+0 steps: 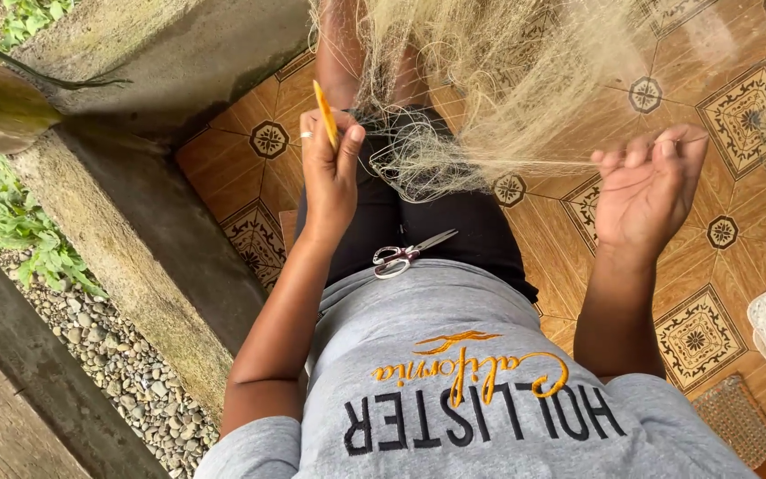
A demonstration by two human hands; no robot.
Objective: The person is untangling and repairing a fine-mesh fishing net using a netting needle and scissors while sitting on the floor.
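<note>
Two hands are at work on a pale fishing net (507, 80) that hangs from above and drapes down onto the person's lap; the left hand (330, 168) is closed around a slim yellow netting needle (324, 113), pinched between thumb and fingers with its point upward, just beside the net's lower edge; the right hand (644, 191) is half curled, palm toward the camera, its fingertips (667, 142) pinching a few strands of mesh and drawing them out sideways to the right; a pair of scissors (405, 255) with pale handles lies on the lap against the dark shorts, touched by neither hand.

By the look of it the net is very light and wholly limp; the filament is fine, probably slick and springy, so it is likely to slide through a loose pinch and to snag on fingers or the ring; it holds shape only under tension, so a firm pinch on a knot or along a taut edge strand seems better than a grab at a bunch; the needle looks stiff and light, best held near its middle as it is now.

Below lie patterned brown floor tiles (711, 266); a concrete ledge (135, 231) and gravel (108, 355) run along the left.
</note>
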